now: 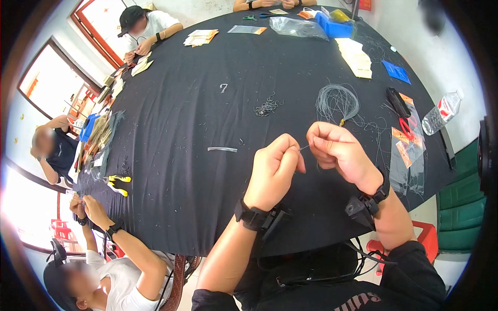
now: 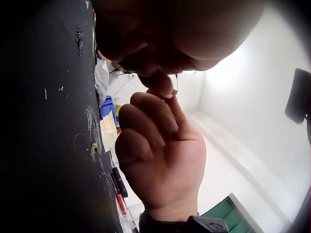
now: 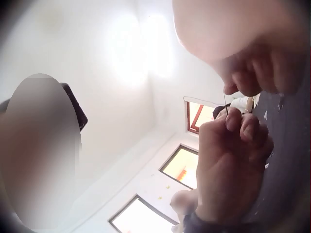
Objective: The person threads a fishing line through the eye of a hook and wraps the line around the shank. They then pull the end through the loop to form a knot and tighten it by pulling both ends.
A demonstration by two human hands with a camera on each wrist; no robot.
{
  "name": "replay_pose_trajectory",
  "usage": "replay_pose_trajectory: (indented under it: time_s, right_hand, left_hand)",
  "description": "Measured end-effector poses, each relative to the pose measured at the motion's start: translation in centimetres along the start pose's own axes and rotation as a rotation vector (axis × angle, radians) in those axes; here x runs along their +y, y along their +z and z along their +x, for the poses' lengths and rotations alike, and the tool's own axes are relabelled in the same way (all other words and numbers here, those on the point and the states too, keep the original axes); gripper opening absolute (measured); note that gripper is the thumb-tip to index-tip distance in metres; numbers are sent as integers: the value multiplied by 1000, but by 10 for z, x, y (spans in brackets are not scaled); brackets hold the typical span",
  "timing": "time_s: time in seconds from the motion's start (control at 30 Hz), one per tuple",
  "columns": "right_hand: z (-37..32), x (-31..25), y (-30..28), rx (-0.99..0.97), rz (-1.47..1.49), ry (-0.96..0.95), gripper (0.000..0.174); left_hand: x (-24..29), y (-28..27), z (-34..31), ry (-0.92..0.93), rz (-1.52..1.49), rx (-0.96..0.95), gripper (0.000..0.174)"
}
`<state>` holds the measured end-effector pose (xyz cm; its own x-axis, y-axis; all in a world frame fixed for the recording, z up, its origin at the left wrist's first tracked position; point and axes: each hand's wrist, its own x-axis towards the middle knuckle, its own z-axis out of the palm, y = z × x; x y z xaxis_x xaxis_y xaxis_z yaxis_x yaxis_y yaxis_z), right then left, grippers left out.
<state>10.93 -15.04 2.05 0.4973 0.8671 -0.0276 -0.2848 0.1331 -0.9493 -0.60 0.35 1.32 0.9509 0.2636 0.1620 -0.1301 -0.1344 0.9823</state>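
Observation:
My left hand (image 1: 275, 168) and right hand (image 1: 340, 153) are held close together over the near part of the black-covered table. A short piece of thin fishing line (image 1: 304, 147) spans the small gap between them, pinched between thumb and forefinger on each side. In the right wrist view the line (image 3: 225, 99) runs from the right hand (image 3: 257, 73) above to the left hand (image 3: 231, 160) below. Its ends are hidden in the fingers. The right hand's (image 2: 160, 150) other fingers are curled in the left wrist view. Beyond the hands lies a loose coil of line (image 1: 332, 106).
A pile of small dark hooks (image 1: 268, 106) lies ahead, with a clear plastic strip (image 1: 222, 149) nearer. Red-handled scissors (image 1: 406, 129), a black marker-like case (image 1: 398, 102) and a water bottle (image 1: 442, 112) are at right. Yellow-handled pliers (image 1: 118, 185) lie left. Several people sit around the table.

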Motion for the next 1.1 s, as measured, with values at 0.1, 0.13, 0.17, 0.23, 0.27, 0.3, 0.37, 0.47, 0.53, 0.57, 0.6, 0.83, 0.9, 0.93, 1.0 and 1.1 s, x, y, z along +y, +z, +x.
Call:
replay_pose_trajectory:
  time_s: [0.1, 0.13, 0.17, 0.23, 0.27, 0.3, 0.37, 0.47, 0.53, 0.57, 0.6, 0.83, 0.9, 0.93, 1.0, 1.1]
  right_hand:
    - [-5, -6, 2, -52, 216, 176, 25]
    - [-6, -5, 4, -35, 210, 186, 27]
    - [-7, -5, 5, -18, 204, 197, 28]
    - [-7, -6, 10, -15, 87, 179, 31]
    - [-6, -6, 11, -10, 28, 169, 32]
    - [-7, -6, 13, -2, 36, 174, 32]
    - [-7, -7, 14, 13, 49, 183, 33]
    - [-8, -9, 15, 13, 91, 169, 32]
    - [-8, -14, 14, 20, 120, 153, 32]
    - [-9, -16, 13, 25, 134, 145, 32]
    - [-9, -17, 13, 25, 123, 139, 32]
    - [-11, -22, 14, 38, 87, 116, 34]
    - [-11, -24, 14, 33, 79, 114, 34]
    - [-12, -24, 14, 27, 73, 111, 34]
    - [-11, -23, 13, 21, 30, 111, 34]
    - [-9, -20, 10, 16, -98, 87, 35]
  left_hand:
    - [-1, 1, -1, 25, 23, 19, 20]
    - [0, 0, 0, 35, 32, 30, 20]
    - [0, 0, 0, 45, 41, 41, 20]
    - [3, 0, -2, 59, 69, 33, 20]
    - [4, 1, -2, 66, 81, 27, 20]
    - [4, 1, -2, 76, 82, 27, 19]
    - [5, 2, -3, 97, 84, 32, 18]
    - [1, 1, -5, 131, 46, 30, 17]
    - [-4, 0, -5, 165, 1, 49, 16]
    - [-5, 0, -5, 182, -21, 58, 16]
    - [-5, 0, -5, 177, -23, 54, 16]
    - [-8, 0, -4, 199, -50, 69, 15]
    - [-7, 0, -5, 203, -55, 74, 15]
    - [-6, 0, -5, 205, -52, 76, 15]
    - [-5, 0, -5, 224, -40, 95, 15]
    - [-5, -1, -5, 269, -1, 132, 15]
